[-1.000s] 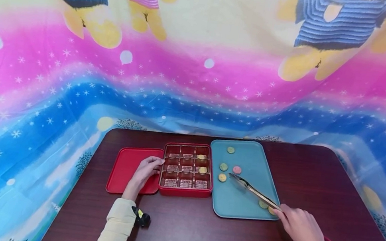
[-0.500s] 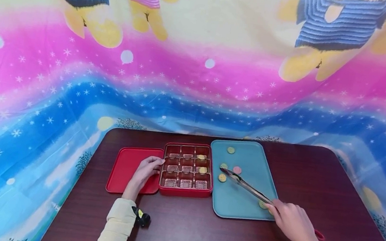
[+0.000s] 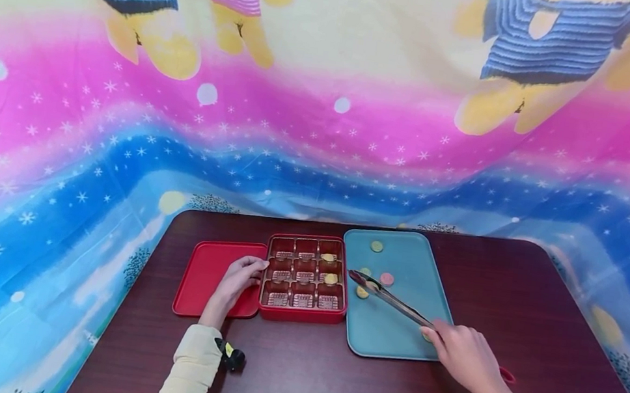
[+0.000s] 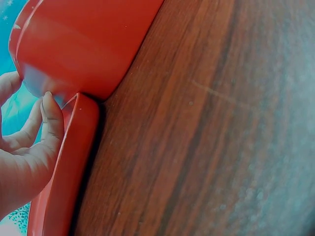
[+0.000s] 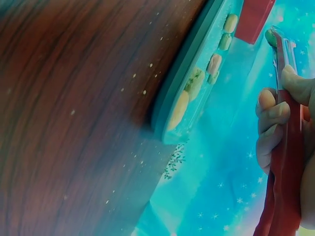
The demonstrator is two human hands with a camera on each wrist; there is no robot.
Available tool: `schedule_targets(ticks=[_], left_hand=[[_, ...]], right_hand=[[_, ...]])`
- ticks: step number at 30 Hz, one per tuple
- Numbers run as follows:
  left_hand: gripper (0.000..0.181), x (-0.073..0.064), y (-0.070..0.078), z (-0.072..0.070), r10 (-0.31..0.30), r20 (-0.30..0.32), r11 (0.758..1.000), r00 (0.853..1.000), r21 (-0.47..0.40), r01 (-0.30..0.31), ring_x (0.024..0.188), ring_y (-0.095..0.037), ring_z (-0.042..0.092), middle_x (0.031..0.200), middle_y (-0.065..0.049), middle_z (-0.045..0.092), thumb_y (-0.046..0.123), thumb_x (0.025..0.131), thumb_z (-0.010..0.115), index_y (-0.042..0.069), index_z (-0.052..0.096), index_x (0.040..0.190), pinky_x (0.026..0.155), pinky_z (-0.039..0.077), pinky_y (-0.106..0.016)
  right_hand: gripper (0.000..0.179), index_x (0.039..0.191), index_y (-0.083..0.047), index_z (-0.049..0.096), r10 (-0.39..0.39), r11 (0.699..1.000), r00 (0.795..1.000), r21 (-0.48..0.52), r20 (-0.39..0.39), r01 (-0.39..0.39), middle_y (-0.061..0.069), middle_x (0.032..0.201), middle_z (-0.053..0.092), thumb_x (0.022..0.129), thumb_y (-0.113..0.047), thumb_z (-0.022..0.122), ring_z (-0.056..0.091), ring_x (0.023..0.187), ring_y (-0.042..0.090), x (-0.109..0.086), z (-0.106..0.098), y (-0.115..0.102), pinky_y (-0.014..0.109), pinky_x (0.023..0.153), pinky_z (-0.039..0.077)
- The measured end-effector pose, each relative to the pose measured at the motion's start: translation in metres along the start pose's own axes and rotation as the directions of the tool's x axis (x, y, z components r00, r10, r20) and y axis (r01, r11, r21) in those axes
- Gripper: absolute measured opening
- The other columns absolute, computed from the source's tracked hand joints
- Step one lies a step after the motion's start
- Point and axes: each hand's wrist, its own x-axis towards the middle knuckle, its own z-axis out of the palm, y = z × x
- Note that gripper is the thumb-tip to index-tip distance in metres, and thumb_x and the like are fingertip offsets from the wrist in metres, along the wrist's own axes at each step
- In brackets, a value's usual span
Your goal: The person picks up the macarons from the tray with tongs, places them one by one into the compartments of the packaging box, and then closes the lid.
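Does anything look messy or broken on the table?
A little. In the right wrist view, tiny pale specks dot the table beside the tray, which looks messy; I can't tell if they're crumbs or marks. The left wrist view shows a thin pale line on the table, maybe a scratch.

Red-handled tongs (image 5: 288, 147) pinch a green macaron (image 5: 270, 38), their tips near the red nine-compartment box (image 3: 301, 315), open on the tabletop (image 3: 293, 377).

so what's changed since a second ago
The right hand and its tongs, holding a green macaron, have moved left across the teal tray, close to the red box. The left hand stays at the box's left edge; box, tray and red lid look unmoved.
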Motion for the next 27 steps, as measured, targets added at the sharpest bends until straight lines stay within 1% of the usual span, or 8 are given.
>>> schedule_targets(ticks=[5,11,16,21,27], left_hand=[[0.037,0.000,0.000,0.000,-0.002,0.003,1.000,1.000,-0.006,0.002,0.091,-0.020,0.059,0.110,-0.010,0.063,0.027,0.098,0.072,-0.001,0.061,0.120,0.080,0.053,-0.028],[0.038,0.000,0.000,0.000,-0.006,0.007,1.000,1.000,-0.006,0.006,0.092,-0.020,0.059,0.111,-0.010,0.063,0.027,0.098,0.072,-0.001,0.060,0.122,0.081,0.052,-0.028],[0.040,-0.001,0.001,0.000,-0.003,0.006,1.000,1.000,-0.001,0.003,0.093,-0.020,0.059,0.112,-0.010,0.063,0.028,0.098,0.072,-0.001,0.059,0.123,0.082,0.052,-0.028],[0.040,-0.001,0.002,0.000,-0.007,0.004,1.000,1.000,0.005,0.007,0.093,-0.020,0.059,0.112,-0.011,0.063,0.028,0.098,0.073,-0.001,0.060,0.123,0.082,0.052,-0.028],[0.038,-0.001,0.001,0.001,-0.006,0.002,1.000,1.000,0.001,0.006,0.092,-0.020,0.059,0.111,-0.010,0.063,0.028,0.098,0.072,0.000,0.060,0.121,0.082,0.052,-0.027]], right_hand=[[0.039,0.072,-0.022,0.047,-0.018,1.000,1.000,-0.002,-0.016,0.018,-0.016,0.059,0.022,0.084,-0.018,0.084,0.020,0.048,-0.001,0.004,0.001,-0.004,0.022,0.044,0.024],[0.039,0.072,-0.021,0.045,-0.063,0.998,0.997,0.008,-0.046,0.064,-0.016,0.061,0.021,0.088,-0.023,0.081,0.020,0.048,-0.001,0.011,0.003,-0.008,0.022,0.044,0.023],[0.040,0.072,-0.021,0.046,-0.053,0.998,0.998,0.025,-0.013,0.054,-0.015,0.060,0.022,0.087,-0.019,0.082,0.021,0.048,-0.001,0.017,0.006,-0.017,0.022,0.044,0.024],[0.040,0.071,-0.021,0.046,-0.035,0.998,0.999,0.054,0.034,0.033,-0.014,0.059,0.023,0.088,-0.019,0.082,0.023,0.048,0.000,0.022,0.009,-0.026,0.022,0.044,0.026],[0.037,0.072,-0.020,0.048,-0.057,0.997,0.998,0.057,0.036,0.055,-0.014,0.059,0.026,0.088,-0.020,0.082,0.027,0.049,0.001,0.026,0.016,-0.034,0.022,0.046,0.027]])
